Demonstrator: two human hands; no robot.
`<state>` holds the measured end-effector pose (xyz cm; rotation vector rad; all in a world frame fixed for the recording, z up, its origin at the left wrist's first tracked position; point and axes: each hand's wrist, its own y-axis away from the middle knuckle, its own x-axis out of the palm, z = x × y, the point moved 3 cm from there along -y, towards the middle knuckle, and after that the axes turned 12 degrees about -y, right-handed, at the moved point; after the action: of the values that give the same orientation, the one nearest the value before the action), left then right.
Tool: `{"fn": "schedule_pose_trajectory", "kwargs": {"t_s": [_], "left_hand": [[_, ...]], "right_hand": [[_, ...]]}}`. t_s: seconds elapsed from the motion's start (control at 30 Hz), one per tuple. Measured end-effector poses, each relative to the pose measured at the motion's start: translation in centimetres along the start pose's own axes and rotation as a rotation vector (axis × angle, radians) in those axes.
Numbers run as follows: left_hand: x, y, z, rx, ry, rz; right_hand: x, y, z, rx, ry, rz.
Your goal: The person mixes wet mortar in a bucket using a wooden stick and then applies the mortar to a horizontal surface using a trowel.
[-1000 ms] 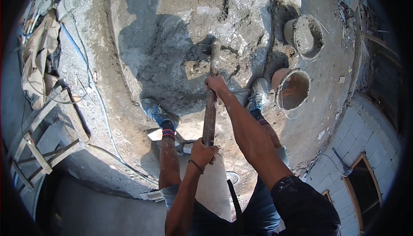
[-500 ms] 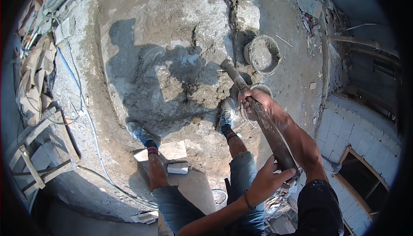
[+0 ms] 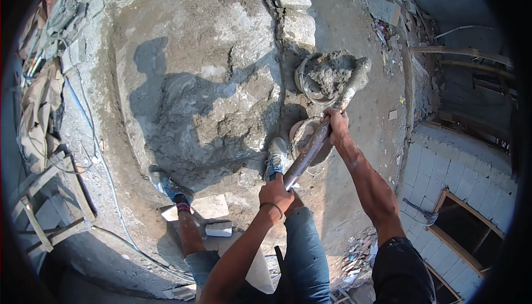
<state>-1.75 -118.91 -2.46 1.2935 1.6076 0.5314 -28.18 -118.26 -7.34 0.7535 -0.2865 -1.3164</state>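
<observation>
Swung to 1 o'clock, long-hdl tool (image 3: 310, 156) is clamped by L hand (image 3: 276, 196) & R hand (image 3: 337, 125), wet mix (image 3: 331, 73) apparently being tipped into bucket (image 3: 301, 84), steady tilt needed nxt!

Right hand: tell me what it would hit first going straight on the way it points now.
Beyond the pole it grips, the right hand would likely meet the farther bucket first, though depth is unclear and it might pass above the rim.

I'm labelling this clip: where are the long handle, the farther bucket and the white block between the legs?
Long handle (image 3: 308, 154), head view: mid-shaft.
Farther bucket (image 3: 299, 83), head view: left rim.
White block (image 3: 219, 228), head view: middle of visible surface.
</observation>
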Motion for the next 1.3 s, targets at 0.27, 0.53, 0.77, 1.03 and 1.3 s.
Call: {"fn": "schedule_pose_trajectory", "kwargs": {"t_s": [0.27, 0.53, 0.77, 1.03, 1.3], "left_hand": [[4.1, -4.9, 7.3, 0.075, -0.005, -0.288], [-1.6, -0.3, 5.3, 0.181, 0.295, -0.233], [0.0, -5.4, 12.5, 0.088, 0.716, -0.21], [10.4, 4.1, 21.4, -0.482, 0.733, 0.09], [6.3, 5.3, 15.8, -0.657, 1.315, 0.148]], "right_hand": [[1.9, 1.7, -2.2, 0.218, -0.223, 0.081], [9.2, 6.4, 5.3, 0.072, -0.307, 0.341], [20.8, 0.6, -7.1, -0.099, 0.148, 0.342], [13.6, 4.5, -33.9, 0.54, 0.469, 0.26], [16.1, 5.4, -33.4, 0.512, 0.696, 0.494]]}}
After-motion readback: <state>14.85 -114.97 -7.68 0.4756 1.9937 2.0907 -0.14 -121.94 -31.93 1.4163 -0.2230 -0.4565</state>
